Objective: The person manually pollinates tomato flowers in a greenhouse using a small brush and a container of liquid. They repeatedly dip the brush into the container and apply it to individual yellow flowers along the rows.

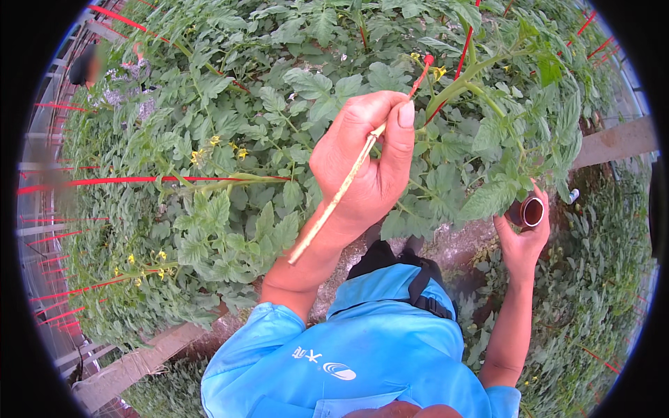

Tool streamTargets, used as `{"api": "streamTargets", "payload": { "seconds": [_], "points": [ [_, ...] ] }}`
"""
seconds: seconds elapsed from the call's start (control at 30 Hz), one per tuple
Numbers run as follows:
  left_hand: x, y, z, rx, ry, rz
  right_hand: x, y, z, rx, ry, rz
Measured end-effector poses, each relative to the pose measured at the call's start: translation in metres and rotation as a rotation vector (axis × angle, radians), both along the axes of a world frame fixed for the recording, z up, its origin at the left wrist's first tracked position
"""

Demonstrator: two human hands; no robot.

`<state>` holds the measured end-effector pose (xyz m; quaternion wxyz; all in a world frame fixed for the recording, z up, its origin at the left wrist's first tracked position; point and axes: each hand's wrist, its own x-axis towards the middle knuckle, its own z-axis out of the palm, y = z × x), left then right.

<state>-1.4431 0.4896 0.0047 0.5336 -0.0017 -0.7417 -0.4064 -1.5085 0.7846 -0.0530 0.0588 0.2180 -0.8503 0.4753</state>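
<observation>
My left hand [366, 157] pinches a thin pale stick [334, 201] between thumb and fingers. Its far end is a red-stained tip [428, 59], close beside yellow tomato flowers [439, 72]; whether they touch I cannot tell. Just right of that tip rises a thick green tomato stem [449, 96], with a red string [464, 49] running along it. Lower right, my right hand [522, 245] grips a small dark jar [532, 211] whose round mouth faces up. Reddish-brown colour shows inside. Tomato leaves [488, 198] hang beside the jar and partly cover the fingers.
Dense tomato plants [235, 125] spread ahead and to the left, tied with red strings [130, 180]. Pale beams [141, 360] cross at lower left and at right [616, 143]. Another person [125, 89] is among the plants at far left. Bare soil [444, 243] shows near my feet.
</observation>
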Motion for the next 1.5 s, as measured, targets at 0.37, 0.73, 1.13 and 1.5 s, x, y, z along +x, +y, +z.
{"api": "streamTargets", "payload": {
  "seconds": [0.37,0.73,1.13,1.5],
  "points": [
    [-0.023,-0.015,0.002,0.025,-0.007,0.02,0.003,-0.007,-0.002,-0.086,-0.099,-0.006],
    [-0.022,-0.014,-0.004,0.068,0.005,0.054,0.001,-0.008,-0.003,-0.065,-0.105,-0.014],
    [-0.025,-0.015,-0.003,0.153,0.018,0.051,0.001,-0.01,-0.005,-0.028,-0.041,-0.006],
    [-0.003,-0.016,0.006,0.11,-0.023,0.06,0.008,-0.021,-0.001,-0.108,-0.111,-0.023]
  ]
}}
